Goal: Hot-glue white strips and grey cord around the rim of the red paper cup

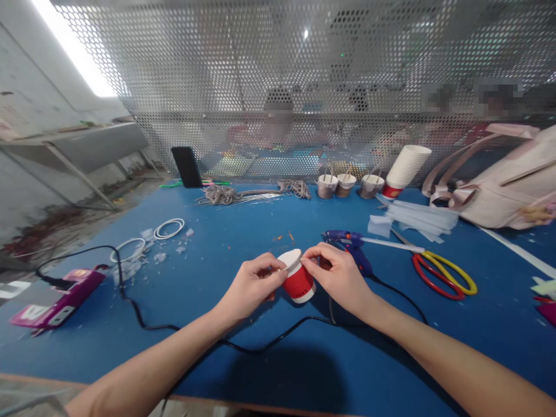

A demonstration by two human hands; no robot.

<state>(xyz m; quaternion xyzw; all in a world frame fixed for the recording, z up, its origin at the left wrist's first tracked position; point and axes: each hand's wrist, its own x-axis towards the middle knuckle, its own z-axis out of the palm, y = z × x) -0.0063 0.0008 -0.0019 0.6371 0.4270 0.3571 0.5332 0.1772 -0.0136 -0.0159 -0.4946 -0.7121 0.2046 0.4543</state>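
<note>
A small red and white paper cup (299, 282) is tilted above the blue table. My left hand (260, 278) is closed around its left side, thumb and fingers at the rim. My right hand (334, 272) pinches at the right side of the rim, fingertips touching the cup. From below that hand a thin grey cord (332, 310) hangs down; its upper end is hidden by the fingers. Just behind the right hand lies a blue glue gun (347, 237) with a clear glue stick in its back.
Scissors (443, 275) and whitish strips (417, 217) lie right, near a stack of cups (406, 168) and a pale bag (512, 179). Several corded cups (327, 186), grey cord bundles (221, 194) and a phone (186, 167) line the back. A black cable (260, 350) runs to a purple power strip (61, 304).
</note>
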